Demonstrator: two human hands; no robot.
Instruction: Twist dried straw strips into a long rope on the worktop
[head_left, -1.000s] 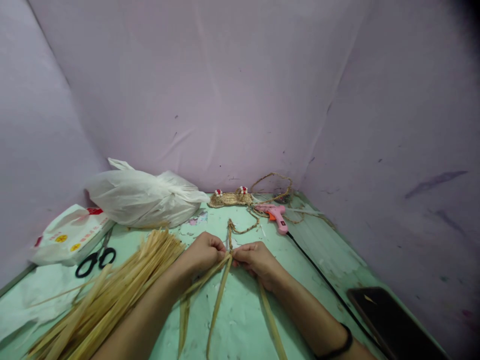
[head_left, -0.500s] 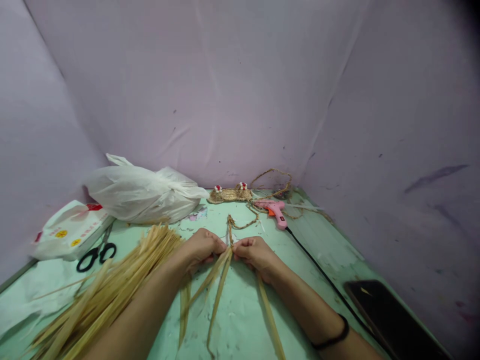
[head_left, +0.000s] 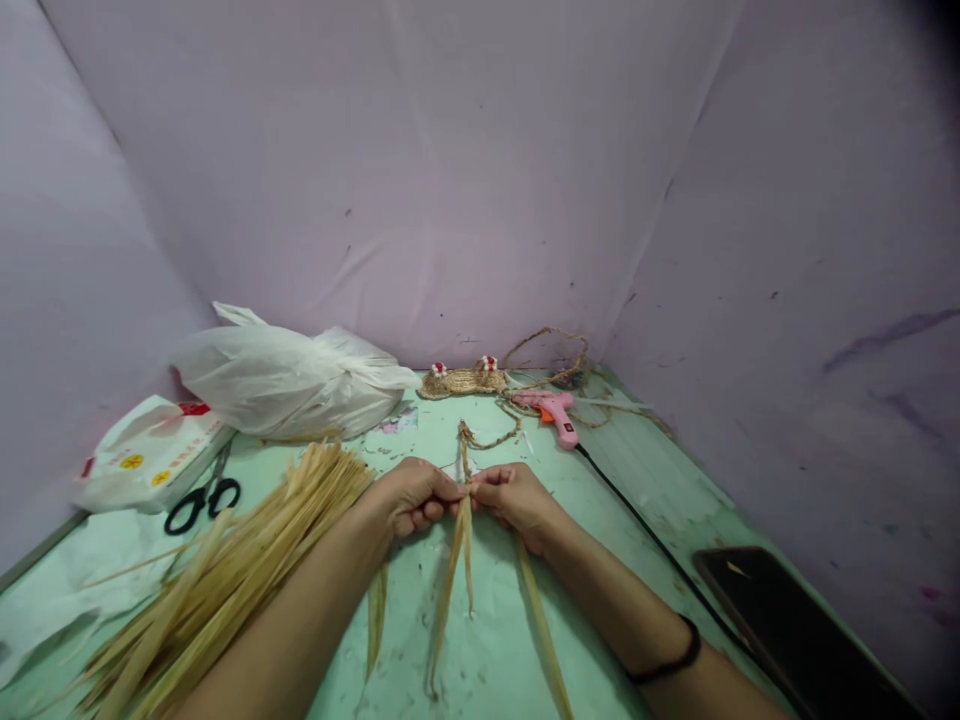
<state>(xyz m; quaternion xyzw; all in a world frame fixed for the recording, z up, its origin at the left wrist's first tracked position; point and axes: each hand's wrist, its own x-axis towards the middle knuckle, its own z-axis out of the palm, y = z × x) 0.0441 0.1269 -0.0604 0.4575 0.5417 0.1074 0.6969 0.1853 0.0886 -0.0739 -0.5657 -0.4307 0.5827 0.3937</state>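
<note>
My left hand (head_left: 421,497) and my right hand (head_left: 516,503) meet at the middle of the table, both with fingers pinched on dry straw strips (head_left: 452,570). The strips hang toward me from the pinch, and a thin straw braid (head_left: 465,455) runs away from it. That braid's far end is fixed at a small point on the table. Another strip (head_left: 541,630) trails below my right hand, and one more shows under my left wrist. Beside my left forearm lies a thick bundle of straw strips (head_left: 247,580).
Black-handled scissors (head_left: 202,505), a white box (head_left: 154,455) and a knotted white plastic bag (head_left: 292,385) lie at the left. At the back are a woven straw piece with flowers (head_left: 463,382) and a pink glue gun (head_left: 556,412) with a black cord. A dark phone (head_left: 795,630) lies right.
The loose strips below the pinch have swung closer together and hang straighter. My left hand has turned slightly and moved nearer my right. The view has shifted a little.
</note>
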